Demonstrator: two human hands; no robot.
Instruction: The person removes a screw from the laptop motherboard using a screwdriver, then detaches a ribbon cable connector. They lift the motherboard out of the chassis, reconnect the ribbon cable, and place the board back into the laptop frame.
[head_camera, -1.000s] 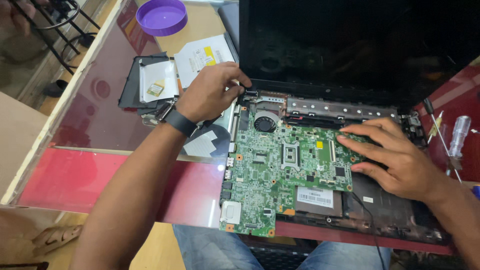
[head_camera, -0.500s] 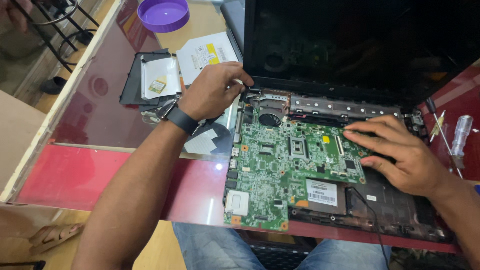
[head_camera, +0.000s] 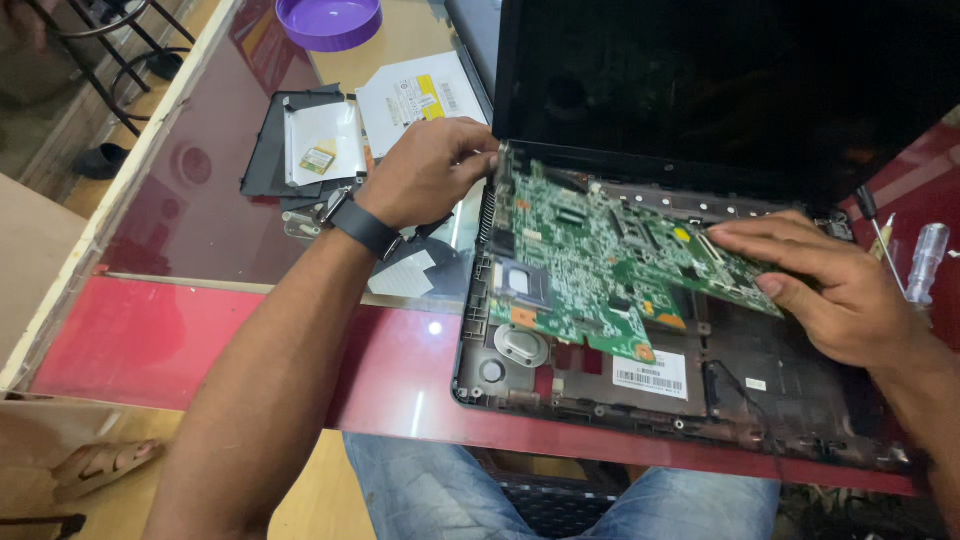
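An opened laptop base (head_camera: 560, 405) lies on a red glass-topped table, its dark screen (head_camera: 720, 80) upright behind. A green circuit board (head_camera: 600, 260) is tilted up out of the base, raised along its left edge. My left hand (head_camera: 430, 170), with a dark wristband, grips the board's upper left corner. My right hand (head_camera: 830, 280) lies flat with its fingers on the board's right end, pressing toward the base. Under the lifted board the black casing shows a round speaker and a white sticker.
Left of the laptop lie a silver optical drive (head_camera: 415, 95), a black cover panel (head_camera: 275, 150) with a white plate on it, and small loose parts. A purple bowl (head_camera: 330, 20) stands at the back. A clear-handled screwdriver (head_camera: 925, 260) rests at the right edge.
The green board lay flat in the base before; now its left side is lifted and tilted up by my left hand. My right hand stays at the board's right end.
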